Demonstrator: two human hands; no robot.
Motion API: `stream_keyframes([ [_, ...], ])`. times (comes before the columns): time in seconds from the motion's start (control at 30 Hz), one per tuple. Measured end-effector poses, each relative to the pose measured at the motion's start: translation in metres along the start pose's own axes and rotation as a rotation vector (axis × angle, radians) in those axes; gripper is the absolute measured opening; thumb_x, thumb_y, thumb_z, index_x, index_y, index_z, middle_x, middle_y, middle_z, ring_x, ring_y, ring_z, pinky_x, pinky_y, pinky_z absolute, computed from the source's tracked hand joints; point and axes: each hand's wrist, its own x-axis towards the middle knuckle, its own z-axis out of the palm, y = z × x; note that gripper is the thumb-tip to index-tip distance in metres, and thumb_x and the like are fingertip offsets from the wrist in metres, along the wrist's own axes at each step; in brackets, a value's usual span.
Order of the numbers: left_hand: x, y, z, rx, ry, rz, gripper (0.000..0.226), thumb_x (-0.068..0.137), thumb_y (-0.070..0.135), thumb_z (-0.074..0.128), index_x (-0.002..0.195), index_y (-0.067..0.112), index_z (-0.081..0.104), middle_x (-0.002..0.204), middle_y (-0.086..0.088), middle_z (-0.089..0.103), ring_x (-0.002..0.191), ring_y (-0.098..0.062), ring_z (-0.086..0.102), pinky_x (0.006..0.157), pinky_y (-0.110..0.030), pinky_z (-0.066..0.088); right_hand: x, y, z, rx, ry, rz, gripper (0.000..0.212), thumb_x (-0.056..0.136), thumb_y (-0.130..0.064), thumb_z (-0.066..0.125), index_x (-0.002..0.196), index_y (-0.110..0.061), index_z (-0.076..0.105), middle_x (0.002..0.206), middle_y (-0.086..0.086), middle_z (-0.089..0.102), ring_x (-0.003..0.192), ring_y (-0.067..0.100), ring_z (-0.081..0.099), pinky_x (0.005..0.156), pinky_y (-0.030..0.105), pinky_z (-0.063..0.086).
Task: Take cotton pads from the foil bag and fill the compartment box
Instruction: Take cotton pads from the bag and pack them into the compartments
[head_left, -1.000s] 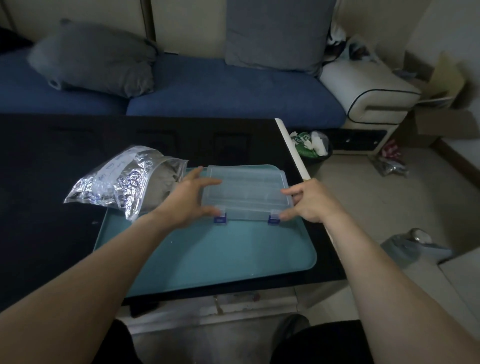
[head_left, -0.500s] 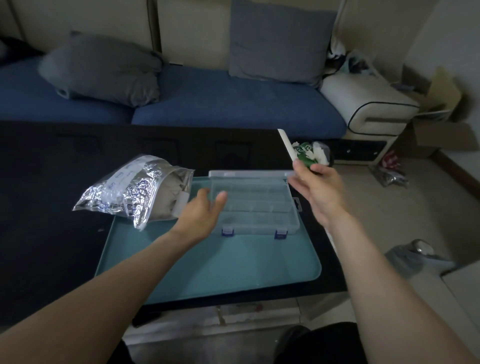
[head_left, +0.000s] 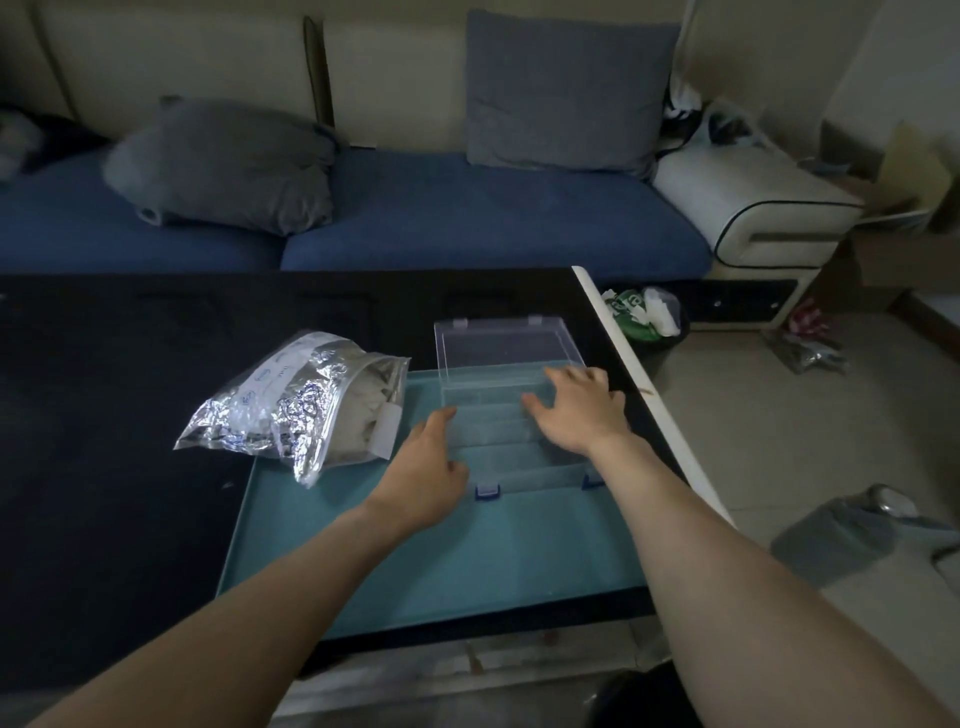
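Two bare arms reach over a black table toward a teal tray, the landmark here. Beyond the tray stands a blue sofa with grey cushions. On the tray's far right part sits the clear compartment box, its lid swung back past the tray's far edge. The foil bag lies across the tray's far left corner, mouth toward the box. The left hand touches the box's left side with relaxed fingers; the right hand rests spread over its compartments, holding nothing.
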Motion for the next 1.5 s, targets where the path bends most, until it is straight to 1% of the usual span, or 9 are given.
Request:
stream_keyframes([
  [0.13,-0.010,0.000,-0.012,0.131,0.070,0.098,0.059,0.093,0.015,0.057,0.146,0.006,0.035,0.133,-0.015,0.053,0.121,-0.028,0.054,0.101,-0.032,0.039,0.002,-0.007,0.000,-0.038,-0.012,0.037,0.065,0.100,-0.061,0.037,0.150,-0.020,0.039,0.158,0.009,0.033,0.145,0.035,0.022,0.114,0.058,0.021],
  [0.27,-0.018,0.013,-0.052,0.121,0.498,0.389,0.020,0.088,0.012,0.063,0.107,0.012,0.067,0.091,0.001,0.064,0.074,-0.013,0.058,0.073,-0.031,0.050,0.001,-0.010,0.003,0.123,0.187,0.052,0.056,0.101,-0.046,0.048,0.148,-0.017,0.042,0.150,0.013,0.042,0.139,0.035,0.032,0.113,0.053,0.025],
  [0.37,-0.018,0.007,-0.085,0.139,0.665,0.433,0.026,0.085,0.026,0.063,0.106,0.011,0.067,0.100,-0.003,0.060,0.089,-0.016,0.054,0.080,-0.026,0.043,-0.003,-0.024,-0.003,0.364,0.438,-0.074,0.037,0.099,-0.027,0.060,0.132,-0.011,0.055,0.130,0.010,0.057,0.121,0.024,0.051,0.098,0.033,0.041],
  [0.47,-0.013,-0.022,-0.100,0.371,0.520,0.204,0.071,0.078,0.053,0.059,0.139,0.019,0.049,0.141,-0.009,0.043,0.134,-0.028,0.032,0.109,-0.043,0.026,-0.013,-0.053,-0.008,0.524,0.418,-0.236,0.022,0.095,-0.015,0.067,0.116,-0.011,0.065,0.106,-0.001,0.064,0.092,0.010,0.062,0.076,0.013,0.044],
  [0.57,-0.006,-0.048,-0.104,0.392,0.363,0.014,0.074,0.084,0.046,0.065,0.149,0.029,0.035,0.159,-0.005,0.023,0.150,-0.029,0.006,0.118,-0.055,0.005,-0.023,-0.084,0.005,0.665,0.249,-0.295,0.018,0.088,-0.010,0.074,0.104,-0.016,0.067,0.095,-0.005,0.068,0.076,0.004,0.064,0.065,0.008,0.046],
  [0.73,-0.001,-0.060,-0.109,0.177,0.340,-0.038,0.063,0.083,0.051,0.037,0.132,0.019,0.060,0.144,-0.006,0.049,0.140,-0.029,0.034,0.115,-0.053,0.025,-0.033,-0.122,0.040,0.620,-0.007,-0.312,0.041,0.078,-0.011,0.079,0.117,-0.014,0.065,0.104,-0.002,0.068,0.087,0.017,0.069,0.079,0.027,0.057],
  [0.9,0.001,-0.073,-0.116,0.021,0.398,-0.061,0.030,0.088,0.049,0.036,0.069,0.037,0.055,0.085,0.006,0.054,0.103,-0.034,0.054,0.092,-0.054,0.044,-0.027,-0.142,0.061,0.413,0.005,-0.275,0.062,0.080,-0.016,0.078,0.136,-0.011,0.051,0.122,0.009,0.062,0.114,0.027,0.059,0.092,0.030,0.045],
  [1.27,-0.001,-0.076,-0.118,-0.171,0.380,-0.091,0.035,0.103,0.029,0.044,0.100,0.002,0.066,0.109,-0.005,0.060,0.107,-0.022,0.054,0.097,-0.043,0.044,-0.021,-0.154,0.063,0.243,0.088,-0.311,0.009,0.080,-0.007,0.069,0.089,-0.008,0.071,0.103,0.012,0.067,0.103,0.031,0.061,0.079,0.032,0.046],
  [1.5,-0.002,-0.076,-0.120,-0.177,0.361,-0.095,0.052,0.083,0.056,0.035,0.093,0.019,0.070,0.109,0.000,0.063,0.112,-0.026,0.055,0.099,-0.048,0.045,-0.029,-0.165,0.043,0.333,0.114,-0.653,0.055,0.079,-0.006,0.071,0.130,-0.021,0.059,0.116,0.001,0.045,0.096,0.024,0.059,0.084,0.038,0.052],
])
